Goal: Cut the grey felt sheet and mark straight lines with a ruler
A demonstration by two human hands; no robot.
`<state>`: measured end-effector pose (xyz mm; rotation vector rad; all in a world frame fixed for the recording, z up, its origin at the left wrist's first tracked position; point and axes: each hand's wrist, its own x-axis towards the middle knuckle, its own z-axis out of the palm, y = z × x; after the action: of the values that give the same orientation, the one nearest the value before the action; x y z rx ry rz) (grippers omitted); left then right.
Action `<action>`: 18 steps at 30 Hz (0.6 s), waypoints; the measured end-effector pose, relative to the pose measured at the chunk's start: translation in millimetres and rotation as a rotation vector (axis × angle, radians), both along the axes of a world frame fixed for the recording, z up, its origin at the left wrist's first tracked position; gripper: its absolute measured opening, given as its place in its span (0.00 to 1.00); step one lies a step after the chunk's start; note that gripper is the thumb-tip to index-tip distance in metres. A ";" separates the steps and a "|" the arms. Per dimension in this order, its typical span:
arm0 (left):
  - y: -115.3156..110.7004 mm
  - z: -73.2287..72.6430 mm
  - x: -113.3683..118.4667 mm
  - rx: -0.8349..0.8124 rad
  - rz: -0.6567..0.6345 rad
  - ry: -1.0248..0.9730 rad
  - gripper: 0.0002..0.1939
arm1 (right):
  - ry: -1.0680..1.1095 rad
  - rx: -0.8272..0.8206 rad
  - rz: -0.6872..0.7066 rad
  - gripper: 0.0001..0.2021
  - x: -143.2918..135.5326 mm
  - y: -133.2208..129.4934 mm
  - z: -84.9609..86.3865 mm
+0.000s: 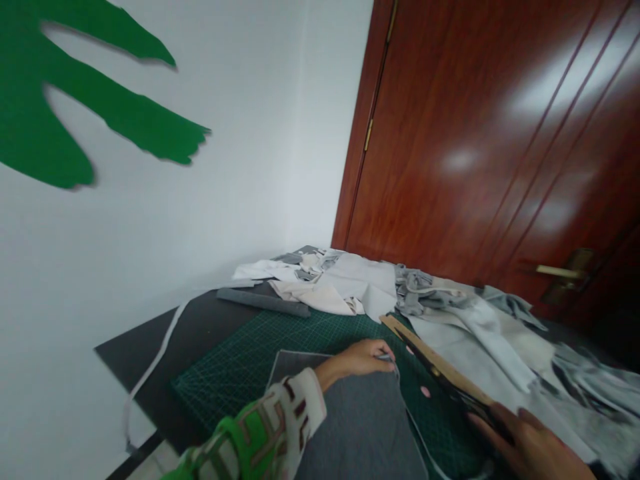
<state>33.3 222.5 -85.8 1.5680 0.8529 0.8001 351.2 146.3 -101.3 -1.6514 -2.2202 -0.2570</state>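
Note:
My left hand [365, 358] comes in from the lower left in a patterned sleeve. Its fingers pinch the upper right corner of a dark grey piece of cloth [360, 420]. That cloth lies partly over a green cutting mat [235, 363]. At the lower right, my right hand [533, 440], somewhat blurred, is closed around the dark handles of a pair of scissors [435, 370]. The blades point up and left, away from the cloth, and look closed. Beneath them runs a wooden ruler [457, 380]. A thin pale strip [420, 437] trails along the cloth's right edge.
White and grey fabric scraps [360, 280] are heaped along the back and right of the dark table [145, 347]. A rolled grey cloth [263, 301] lies behind the mat. Small pink discs [425, 392] rest on the mat. A white wall and wooden door [450, 133] stand behind.

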 end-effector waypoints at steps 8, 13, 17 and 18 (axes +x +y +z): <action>8.4 7.5 -8.9 -0.096 -0.134 -0.021 0.24 | -0.193 -0.134 -0.088 0.18 -43.4 8.1 60.1; 9.4 20.3 -12.0 -0.138 -0.222 -0.034 0.20 | -0.216 -0.134 -0.073 0.17 -46.1 10.1 66.9; 9.3 25.8 -12.6 -0.192 -0.254 -0.039 0.19 | -0.233 -0.153 -0.041 0.18 -50.0 14.7 68.0; 9.3 26.3 -13.2 -0.210 -0.261 -0.043 0.20 | -0.236 -0.163 -0.032 0.18 -51.2 16.7 67.8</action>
<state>20.2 231.9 -59.4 1.4342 0.6615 0.5371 300.0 163.0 -33.6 -1.8260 -2.4466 -0.3003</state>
